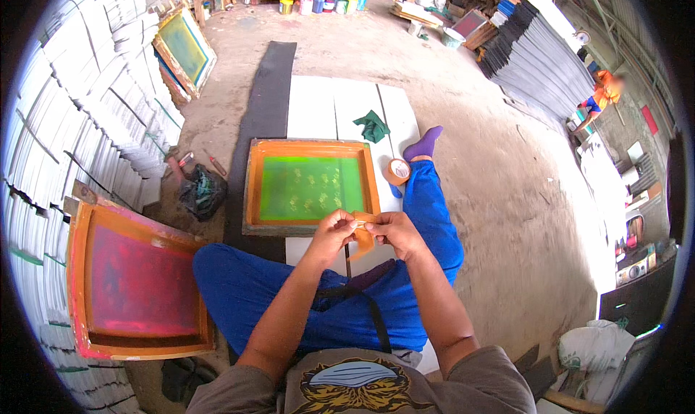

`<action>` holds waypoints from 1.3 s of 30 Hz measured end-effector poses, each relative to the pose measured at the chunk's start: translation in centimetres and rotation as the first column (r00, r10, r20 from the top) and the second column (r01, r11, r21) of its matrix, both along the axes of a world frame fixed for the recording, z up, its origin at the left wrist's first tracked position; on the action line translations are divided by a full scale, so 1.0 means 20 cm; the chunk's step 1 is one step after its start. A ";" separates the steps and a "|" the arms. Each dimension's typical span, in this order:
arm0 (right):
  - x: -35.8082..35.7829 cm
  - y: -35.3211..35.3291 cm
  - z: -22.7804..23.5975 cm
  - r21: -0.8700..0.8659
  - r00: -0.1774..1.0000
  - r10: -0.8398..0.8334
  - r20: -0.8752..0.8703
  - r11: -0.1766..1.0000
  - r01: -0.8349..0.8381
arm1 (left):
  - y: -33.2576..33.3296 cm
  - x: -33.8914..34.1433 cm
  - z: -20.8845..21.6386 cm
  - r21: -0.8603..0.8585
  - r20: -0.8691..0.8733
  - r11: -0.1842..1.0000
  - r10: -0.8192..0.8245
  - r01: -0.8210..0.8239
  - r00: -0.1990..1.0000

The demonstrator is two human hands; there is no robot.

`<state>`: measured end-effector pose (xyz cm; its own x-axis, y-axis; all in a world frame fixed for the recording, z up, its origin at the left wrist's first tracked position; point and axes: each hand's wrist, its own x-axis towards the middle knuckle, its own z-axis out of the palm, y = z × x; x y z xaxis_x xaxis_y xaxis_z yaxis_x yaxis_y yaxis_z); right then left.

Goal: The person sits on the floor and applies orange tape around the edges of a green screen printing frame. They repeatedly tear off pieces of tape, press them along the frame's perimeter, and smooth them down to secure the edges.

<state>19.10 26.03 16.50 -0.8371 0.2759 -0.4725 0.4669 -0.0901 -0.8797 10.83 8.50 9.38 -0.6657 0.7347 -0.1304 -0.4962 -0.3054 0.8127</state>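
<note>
Between both hands I hold a short strip of brown packing tape (362, 244), which hangs down and folds over at the fingers. My left hand (334, 233) pinches its left side. On the other side my right hand (397, 233) grips the tape with thumb and fingers. Just beyond my hands lies a screen printing frame (311, 148) with brown-taped edges and a green mesh bearing small pale figures. A roll of brown tape (397, 171) rests at the frame's right, beside my foot in a purple sock. A dark green cloth (372, 127) lies crumpled farther out on the white boards.
A red-pink screen frame (141, 284) leans at my left, near a black plastic bag (203, 192). Stacked white sheets (87, 110) wall the left side. Paint cans (318, 3) stand far back. Another person (602, 92) bends at the far right, beyond stacked dark sheets (539, 59).
</note>
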 end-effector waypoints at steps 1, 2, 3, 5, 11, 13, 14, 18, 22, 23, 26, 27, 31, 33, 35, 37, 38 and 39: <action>0.01 0.02 -0.01 0.019 1.000 0.029 0.006 0.999 -0.029 | -0.01 -0.02 0.00 -0.005 0.036 0.998 -0.066 0.066 0.997; 0.02 0.03 -0.01 0.038 0.998 0.057 0.013 0.998 -0.058 | -0.01 -0.04 0.00 -0.008 0.073 0.991 -0.132 0.133 0.989; 0.03 0.03 -0.01 0.034 0.999 0.047 0.014 0.998 -0.047 | -0.01 -0.04 0.01 -0.004 0.093 0.989 -0.149 0.150 0.984; 0.05 0.02 0.01 0.023 0.999 0.029 0.014 0.999 -0.029 | -0.01 -0.05 0.04 0.001 0.131 0.983 -0.180 0.181 0.975; 0.08 0.01 -0.05 0.029 0.991 -0.032 -0.128 0.999 0.036 | 0.03 0.08 0.09 -0.010 0.128 1.000 0.011 -0.010 0.992; 0.09 0.02 -0.06 0.096 0.992 0.028 -0.125 0.995 -0.016 | 0.06 0.11 0.15 -0.029 0.121 1.000 0.000 0.004 0.993; 0.09 0.03 -0.06 0.120 0.992 0.041 -0.123 0.992 -0.026 | 0.08 0.13 0.17 -0.038 0.118 0.999 -0.004 0.009 0.993; 0.08 0.02 -0.02 0.189 0.993 0.029 -0.112 0.982 -0.008 | 0.13 0.13 0.11 -0.136 0.067 0.970 0.211 -0.201 0.975; 0.09 0.04 0.03 0.232 0.992 -0.063 -0.109 0.969 0.087 | 0.13 0.14 0.08 -0.153 0.011 0.944 0.298 -0.293 0.954; 0.10 0.06 0.02 0.241 0.979 -0.127 -0.161 0.957 0.163 | 0.13 0.15 0.09 -0.158 0.010 0.934 0.327 -0.321 0.945; 0.13 0.15 0.01 0.271 0.874 -0.319 -0.367 0.862 0.428 | 0.07 0.09 0.13 -0.081 0.049 0.846 0.532 -0.527 0.845; 0.17 0.16 0.00 0.190 0.855 -0.360 -0.374 0.872 0.451 | 0.06 0.07 0.14 -0.046 0.036 0.838 0.546 -0.544 0.837; 0.17 -0.01 0.12 0.157 0.923 -0.168 -0.345 0.960 0.234 | 0.10 0.10 0.24 0.016 0.059 0.828 0.559 -0.560 0.827; 0.12 -0.11 0.14 0.155 0.912 -0.112 -0.395 0.970 0.186 | 0.13 0.13 0.31 0.068 0.093 0.808 0.579 -0.586 0.810; 0.09 -0.15 0.17 0.233 0.908 -0.054 -0.415 0.959 0.164 | 0.12 0.14 0.32 0.067 0.113 0.799 0.589 -0.598 0.800; 0.06 -0.16 0.22 0.374 0.920 -0.005 -0.391 0.913 0.164 | 0.11 0.15 0.32 0.074 0.121 0.784 0.606 -0.616 0.786; 0.03 -0.14 0.22 0.369 0.918 0.015 -0.396 0.918 0.144 | 0.10 0.15 0.31 0.078 0.108 0.781 0.612 -0.620 0.784; 0.01 -0.11 0.22 0.365 0.915 0.035 -0.401 0.923 0.124 | 0.10 0.15 0.31 0.082 0.095 0.777 0.617 -0.624 0.781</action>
